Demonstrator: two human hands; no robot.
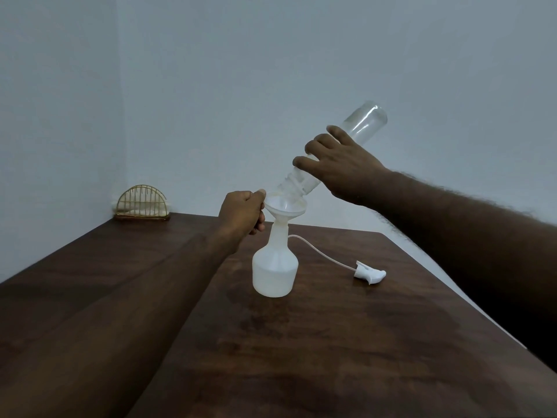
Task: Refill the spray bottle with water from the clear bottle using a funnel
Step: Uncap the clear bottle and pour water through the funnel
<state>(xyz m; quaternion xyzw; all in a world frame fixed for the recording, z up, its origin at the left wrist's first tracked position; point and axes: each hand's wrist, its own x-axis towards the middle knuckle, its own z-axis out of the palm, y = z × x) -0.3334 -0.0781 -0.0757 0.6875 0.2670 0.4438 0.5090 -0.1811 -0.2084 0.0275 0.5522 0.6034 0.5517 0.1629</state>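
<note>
funnel (285, 206) in spray bottle (275, 267), sprayer head (370, 273) right

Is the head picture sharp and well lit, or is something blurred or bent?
Head view: dim, bluish light with soft shadows; the wide lens bends the table edges; the clear bottle and right hand look slightly soft, the spray bottle and funnel sharper.

Dark wood table (331, 342); translucent plastic funnel (285, 206)

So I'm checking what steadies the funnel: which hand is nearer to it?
Left. The left hand holds the funnel at its rim; the right hand is above and to its right, apart from it, gripping the tilted clear bottle.
</note>
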